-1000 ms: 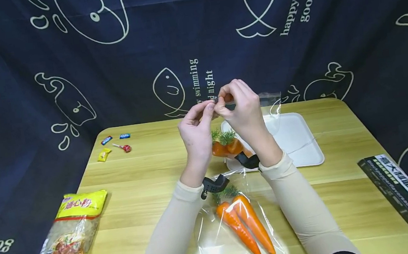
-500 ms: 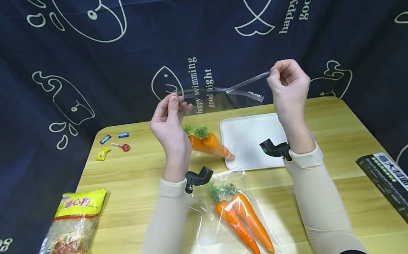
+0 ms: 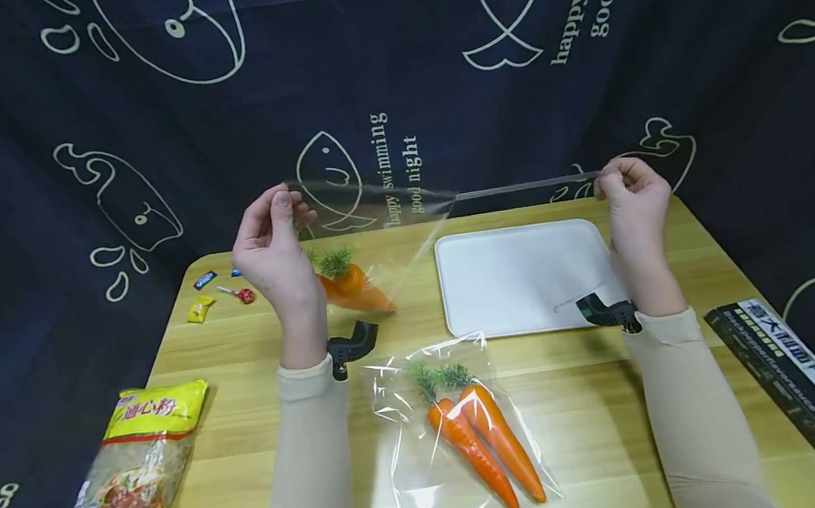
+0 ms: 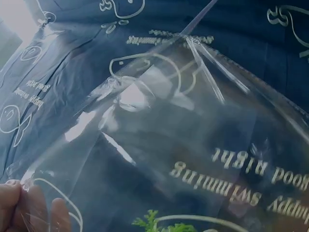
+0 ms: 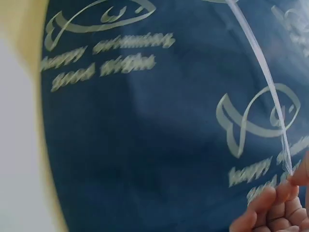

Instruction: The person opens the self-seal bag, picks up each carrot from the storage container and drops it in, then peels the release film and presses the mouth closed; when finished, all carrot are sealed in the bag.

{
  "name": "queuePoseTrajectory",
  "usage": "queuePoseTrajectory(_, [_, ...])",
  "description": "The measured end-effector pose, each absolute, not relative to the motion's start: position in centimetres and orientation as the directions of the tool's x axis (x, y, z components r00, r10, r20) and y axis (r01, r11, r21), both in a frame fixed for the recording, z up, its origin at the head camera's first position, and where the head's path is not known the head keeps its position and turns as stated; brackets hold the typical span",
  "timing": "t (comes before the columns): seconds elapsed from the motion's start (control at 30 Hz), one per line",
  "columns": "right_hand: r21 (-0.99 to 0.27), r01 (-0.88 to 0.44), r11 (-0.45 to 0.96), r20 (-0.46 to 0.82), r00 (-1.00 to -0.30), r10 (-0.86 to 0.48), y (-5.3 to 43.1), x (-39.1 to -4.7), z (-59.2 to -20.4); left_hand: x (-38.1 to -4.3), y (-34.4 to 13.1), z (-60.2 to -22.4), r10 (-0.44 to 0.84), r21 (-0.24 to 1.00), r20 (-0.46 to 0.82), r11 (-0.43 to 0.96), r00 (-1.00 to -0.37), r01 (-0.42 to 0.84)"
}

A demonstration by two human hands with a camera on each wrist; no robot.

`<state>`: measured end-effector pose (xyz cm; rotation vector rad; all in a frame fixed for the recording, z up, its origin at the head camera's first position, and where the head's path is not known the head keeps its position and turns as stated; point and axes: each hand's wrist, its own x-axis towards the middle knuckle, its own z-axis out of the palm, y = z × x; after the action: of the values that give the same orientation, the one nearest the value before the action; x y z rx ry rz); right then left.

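In the head view my left hand (image 3: 274,244) pinches the top corner of a clear plastic bag (image 3: 393,230), which hangs above the table. Orange carrots (image 3: 355,291) with green tops sit at its bottom. From the bag's far upper corner a thin clear strip (image 3: 521,187) runs out taut to the right. My right hand (image 3: 636,203) pinches the other end of that strip, as the right wrist view also shows with the strip (image 5: 263,63) and curled fingers (image 5: 270,208). The bag's film (image 4: 145,130) fills the left wrist view, with a bit of carrot top (image 4: 161,224) below.
Another clear bag (image 3: 431,494) with two carrots (image 3: 486,446) lies in front. A white tray (image 3: 516,279) stands behind. Small candies (image 3: 200,309) and a lollipop (image 3: 242,295) lie back left. A yellow macaroni bag (image 3: 138,469) is at left, a dark pasta box (image 3: 807,384) at right.
My hands were together at the bag's top edge, then moved apart, the left with the bag to the left, the right to the right. The strip came away along the top between them.
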<state>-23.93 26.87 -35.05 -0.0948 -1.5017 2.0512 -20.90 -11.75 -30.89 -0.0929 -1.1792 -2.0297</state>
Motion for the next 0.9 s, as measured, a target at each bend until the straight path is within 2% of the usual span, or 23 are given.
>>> queuePoseTrajectory(0.1, [-0.948,-0.294,-0.121,0.199,-0.845,0.496,29.0,-23.8,-37.3,-20.9,-11.9,-30.9,-0.573,0.731,0.435,-0.225,-0.695,0.644])
queuePoseTrajectory(0.2, [-0.987,-0.108,0.117,0.151,-0.868,0.474,31.2,-23.8,-39.5,-20.9,-11.8,-30.8,-0.562,0.741,0.444,-0.207,-0.698,0.638])
queuePoseTrajectory(0.3, [-0.911,0.061,0.407,0.137,-0.888,0.44,33.7,-24.1,-41.7,-20.8,-11.6,-30.8,-0.561,0.745,0.44,-0.207,-0.701,0.634])
queuePoseTrajectory(0.37, [-0.854,0.125,0.506,0.128,-0.89,0.437,35.5,-24.3,-43.3,-20.8,-11.6,-30.8,-0.562,0.747,0.435,-0.211,-0.704,0.63])
queuePoseTrajectory(0.63, [-0.719,0.264,0.643,0.023,-0.915,0.402,39.4,-24.5,-46.1,-21.0,-11.5,-30.9,-0.55,0.743,0.423,-0.244,-0.72,0.623])
queuePoseTrajectory(0.77, [-0.672,0.295,0.68,0.044,-0.9,0.433,40.0,-24.3,-45.6,-21.0,-11.4,-30.9,-0.549,0.741,0.418,-0.255,-0.724,0.621])
queuePoseTrajectory(0.9, [-0.711,0.3,0.636,0.106,-0.849,0.518,39.8,-24.0,-44.1,-20.9,-11.3,-30.9,-0.547,0.738,0.414,-0.267,-0.728,0.62])
